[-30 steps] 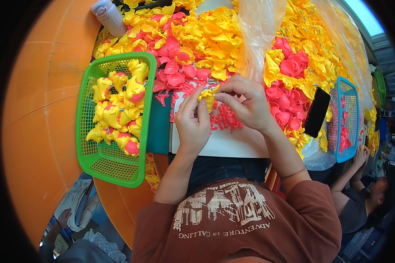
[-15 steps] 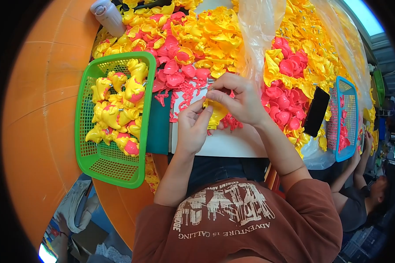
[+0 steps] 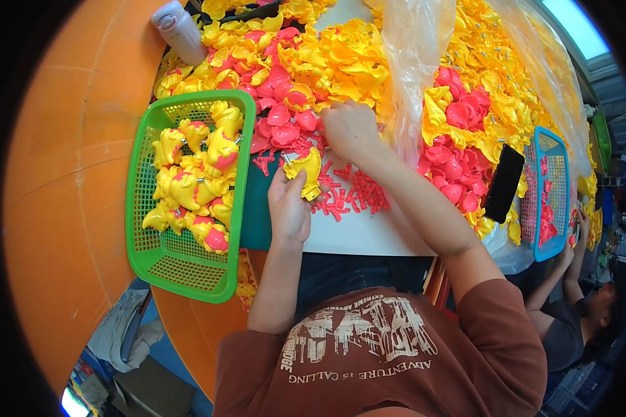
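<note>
My left hand (image 3: pixel 289 212) pinches a yellow curved plastic shell (image 3: pixel 307 172) over the front of the white work surface (image 3: pixel 368 236). A small metal piece shows at the shell's upper left. Farther forward, my right hand (image 3: pixel 351 132) reaches down at the edge of the heaped parts, close to pink rounded shells (image 3: pixel 285 125). Its fingers are bent under and mostly hidden, so any piece in them cannot be made out. Small pink sticklike parts (image 3: pixel 351 194) lie scattered on the white surface beneath my right forearm.
On the left, a green basket (image 3: pixel 238 215) contains several yellow-and-pink assembled figures. Yellow shells (image 3: pixel 348 55) heap up at the back, beside clear plastic sheeting (image 3: pixel 414 62) and a pale bottle (image 3: pixel 179 33). Rightward are a black phone (image 3: pixel 504 184), a blue basket (image 3: pixel 567 201) and another person (image 3: pixel 570 326).
My right hand has left the yellow shell and moved forward-left to the pink pile. The left hand keeps the shell, now shifted left, uncovering the small pink parts.
</note>
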`<state>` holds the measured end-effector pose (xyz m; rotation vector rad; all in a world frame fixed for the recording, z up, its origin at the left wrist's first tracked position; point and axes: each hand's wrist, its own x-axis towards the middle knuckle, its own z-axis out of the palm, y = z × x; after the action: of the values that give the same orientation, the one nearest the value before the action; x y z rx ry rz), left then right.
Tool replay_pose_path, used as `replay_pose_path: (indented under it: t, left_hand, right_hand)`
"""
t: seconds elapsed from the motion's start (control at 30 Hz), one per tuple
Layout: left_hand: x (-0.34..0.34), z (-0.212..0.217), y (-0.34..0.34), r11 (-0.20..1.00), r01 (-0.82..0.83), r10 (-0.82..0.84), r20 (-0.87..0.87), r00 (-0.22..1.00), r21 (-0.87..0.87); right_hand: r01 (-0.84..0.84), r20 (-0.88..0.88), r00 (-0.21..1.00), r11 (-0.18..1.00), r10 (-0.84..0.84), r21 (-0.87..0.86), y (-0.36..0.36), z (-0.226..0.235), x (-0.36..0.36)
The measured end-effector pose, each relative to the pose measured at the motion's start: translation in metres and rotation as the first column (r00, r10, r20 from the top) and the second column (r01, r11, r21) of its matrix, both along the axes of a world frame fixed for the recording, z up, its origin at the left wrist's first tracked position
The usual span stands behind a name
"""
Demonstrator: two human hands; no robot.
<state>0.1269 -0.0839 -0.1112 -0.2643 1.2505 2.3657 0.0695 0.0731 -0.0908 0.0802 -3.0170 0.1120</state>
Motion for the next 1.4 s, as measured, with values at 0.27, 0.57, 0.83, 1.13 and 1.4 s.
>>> replay_pose_path:
  t: [0.27, 0.57, 0.83, 1.13, 1.4]
  left_hand:
    - [-0.009, -0.008, 0.003, 0.998, -0.043, 0.044, -0.035, 0.998, 0.037]
    - [-0.014, 0.004, 0.026, 0.983, -0.131, 0.131, 0.01, 0.991, 0.129]
    - [-0.011, 0.009, 0.045, 0.957, -0.133, 0.161, -0.089, 0.983, 0.259]
    - [-0.003, 0.013, 0.054, 0.971, -0.091, 0.107, -0.06, 0.992, 0.223]
    - [0.002, 0.026, 0.043, 0.92, -0.044, 0.039, 0.022, 0.999, 0.389]
  right_hand:
    - [-0.124, 0.111, 0.986, 0.992, 0.122, 0.019, 0.007, -0.003, 0.002]
    - [0.132, 0.145, 0.984, 0.126, 0.104, -0.983, 0.02, 0.02, 0.04]
    - [0.117, 0.122, 0.991, -0.107, -0.047, -0.987, 0.017, 0.015, 0.071]
    - [0.05, 0.077, 0.988, -0.199, -0.131, -0.979, 0.015, 0.013, 0.096]
    - [-0.204, -0.287, 0.957, 0.631, -0.032, -0.749, -0.003, 0.031, 0.096]
